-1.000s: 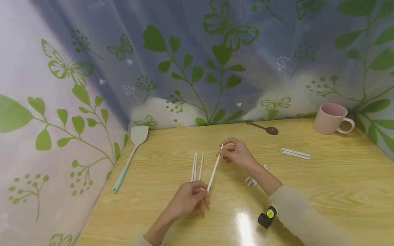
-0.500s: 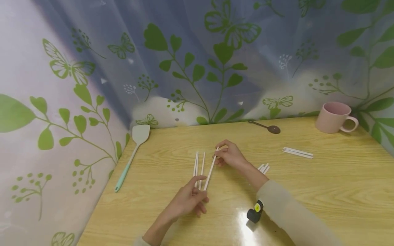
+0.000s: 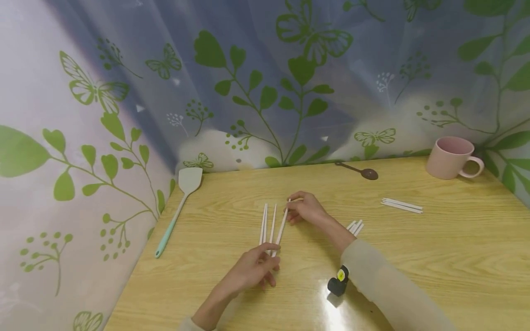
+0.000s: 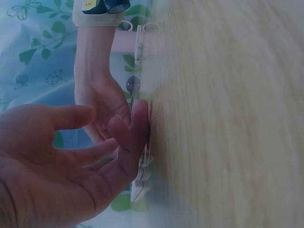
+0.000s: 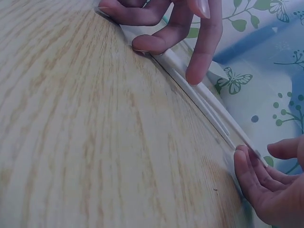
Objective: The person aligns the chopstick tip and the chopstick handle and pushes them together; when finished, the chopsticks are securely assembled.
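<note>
In the head view, a white chopstick (image 3: 282, 226) slants between my hands, close beside several white chopsticks (image 3: 263, 225) laid lengthwise on the wooden table (image 3: 198, 294). My right hand (image 3: 307, 209) has its fingertips at the chopstick's far, thin end. In the right wrist view, its thumb (image 5: 284, 148) stands apart from the other fingers, which touch the tip. My left hand (image 3: 250, 269) is at the near ends, index finger and thumb spread around them. The left wrist view shows its fingers (image 4: 126, 137) relaxed and apart; they partly hide the near ends.
A spatula (image 3: 175, 214) lies at the left edge. A brown spoon (image 3: 366, 173) lies at the back, and a pink mug (image 3: 449, 157) stands in the back right. More white chopsticks (image 3: 401, 205) lie on the right; another bundle (image 3: 356, 226) is partly covered by the right forearm.
The right hand has moved left with the chopstick, bringing it closer to the other chopsticks. The left hand's index finger and thumb have spread around the near ends.
</note>
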Tool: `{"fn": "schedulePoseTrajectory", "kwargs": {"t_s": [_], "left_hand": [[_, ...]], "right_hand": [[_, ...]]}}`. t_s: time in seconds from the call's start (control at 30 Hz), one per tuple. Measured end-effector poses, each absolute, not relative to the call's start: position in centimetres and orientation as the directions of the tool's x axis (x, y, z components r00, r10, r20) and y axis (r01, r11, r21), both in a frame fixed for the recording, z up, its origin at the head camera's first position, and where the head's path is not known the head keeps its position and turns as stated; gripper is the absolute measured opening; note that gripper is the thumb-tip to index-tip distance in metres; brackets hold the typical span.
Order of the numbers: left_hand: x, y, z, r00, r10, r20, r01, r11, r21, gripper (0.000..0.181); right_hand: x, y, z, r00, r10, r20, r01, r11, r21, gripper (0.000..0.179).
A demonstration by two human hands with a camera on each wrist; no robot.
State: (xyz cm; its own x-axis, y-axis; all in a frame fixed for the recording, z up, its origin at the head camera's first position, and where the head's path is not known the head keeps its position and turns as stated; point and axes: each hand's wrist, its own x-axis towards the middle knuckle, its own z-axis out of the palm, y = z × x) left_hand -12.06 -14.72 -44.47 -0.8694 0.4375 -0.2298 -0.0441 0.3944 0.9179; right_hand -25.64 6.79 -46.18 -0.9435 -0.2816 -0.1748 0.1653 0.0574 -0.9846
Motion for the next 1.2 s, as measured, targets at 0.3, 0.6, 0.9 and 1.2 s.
{"fn": "schedulePoseTrajectory", "kwargs": {"t_s": [0.3, 0.6, 0.9, 1.2], "left_hand": [[-12.12, -14.78, -44.68, -0.869, 0.430, -0.243, -0.056, 0.403, 0.913, 0.051], [-12.28, -14.77, -44.64, -0.874, 0.417, -0.247, -0.057, 0.418, 0.907, 0.051], [-12.30, -14.76, -44.43, -0.872, 0.423, -0.248, -0.052, 0.423, 0.904, 0.051], [-12.38, -14.57, -44.35, -0.873, 0.428, -0.233, -0.035, 0.421, 0.906, 0.049]], "right_hand": [[-25.70, 6.66, -46.22, -0.928, -0.332, -0.173, 0.151, 0.089, -0.984, 0.048], [-25.85, 6.49, -46.22, -0.916, -0.363, -0.171, 0.146, 0.095, -0.985, 0.046], [-25.79, 6.14, -46.08, -0.898, -0.406, -0.168, 0.151, 0.074, -0.986, 0.039], [-25.51, 7.05, -46.17, -0.880, -0.449, -0.155, 0.148, 0.052, -0.988, 0.042]]}}
